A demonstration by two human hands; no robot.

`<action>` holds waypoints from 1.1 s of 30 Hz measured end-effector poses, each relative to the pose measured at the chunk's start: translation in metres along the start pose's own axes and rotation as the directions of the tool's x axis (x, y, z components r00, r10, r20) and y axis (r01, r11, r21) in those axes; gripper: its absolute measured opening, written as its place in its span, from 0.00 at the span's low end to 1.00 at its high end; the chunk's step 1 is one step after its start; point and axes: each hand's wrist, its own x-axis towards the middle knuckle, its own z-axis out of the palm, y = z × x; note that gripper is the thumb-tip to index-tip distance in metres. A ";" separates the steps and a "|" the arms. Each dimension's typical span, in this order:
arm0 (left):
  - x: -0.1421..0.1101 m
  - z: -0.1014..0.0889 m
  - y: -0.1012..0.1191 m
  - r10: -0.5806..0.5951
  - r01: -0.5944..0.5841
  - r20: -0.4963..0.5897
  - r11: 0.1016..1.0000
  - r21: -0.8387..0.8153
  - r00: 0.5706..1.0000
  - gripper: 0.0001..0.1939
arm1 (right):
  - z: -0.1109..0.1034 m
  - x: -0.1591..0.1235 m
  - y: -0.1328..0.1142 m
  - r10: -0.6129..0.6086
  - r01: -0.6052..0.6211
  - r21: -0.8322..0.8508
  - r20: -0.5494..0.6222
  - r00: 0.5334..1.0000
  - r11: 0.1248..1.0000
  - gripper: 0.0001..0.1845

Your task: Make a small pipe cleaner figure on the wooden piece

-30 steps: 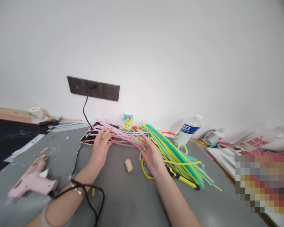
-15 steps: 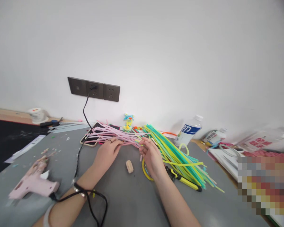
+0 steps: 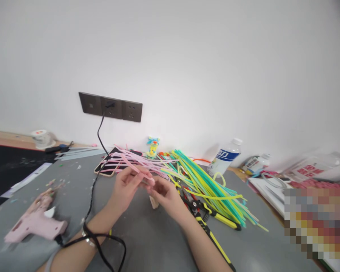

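Note:
My left hand (image 3: 127, 187) pinches a pink pipe cleaner (image 3: 132, 165) between thumb and fingers. Its end shows at the fingertips of my right hand (image 3: 166, 194), which are closed on it. Both hands meet just above the grey table. Behind them lies a loose pile of pink pipe cleaners (image 3: 158, 162). A small beige piece (image 3: 153, 203) rests on the table, partly covered by my right hand. Beside my right wrist are yellow-and-black pliers (image 3: 195, 204), their jaws partly hidden among the stems.
Green and yellow pipe cleaners (image 3: 212, 185) spread out at right, below a bottle (image 3: 224, 155). A pink glue gun (image 3: 35, 226) lies at left; its black cord (image 3: 93, 189) crosses over my left forearm. A small pipe-cleaner figure (image 3: 152, 148) stands by the wall. A phone (image 3: 102, 170) sits under the pink stems.
My hands have come together, lifting a pink pipe cleaner off the pile. My right hand moved left and closed, uncovering more of the pliers.

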 end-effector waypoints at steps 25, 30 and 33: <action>0.010 -0.005 -0.014 -0.001 -0.005 0.011 0.896 0.445 1.000 0.07 | -0.011 0.008 -0.013 0.089 0.111 0.454 -0.397 0.913 0.884 0.16; 0.008 -0.001 -0.012 -0.053 0.021 0.079 0.935 0.355 0.995 0.06 | -0.008 0.007 -0.004 0.118 0.065 0.477 -0.344 0.931 0.877 0.15; 0.008 0.001 -0.010 -0.104 0.092 0.045 0.974 0.209 0.994 0.07 | -0.010 0.007 -0.007 0.107 0.091 0.483 -0.367 0.924 0.871 0.14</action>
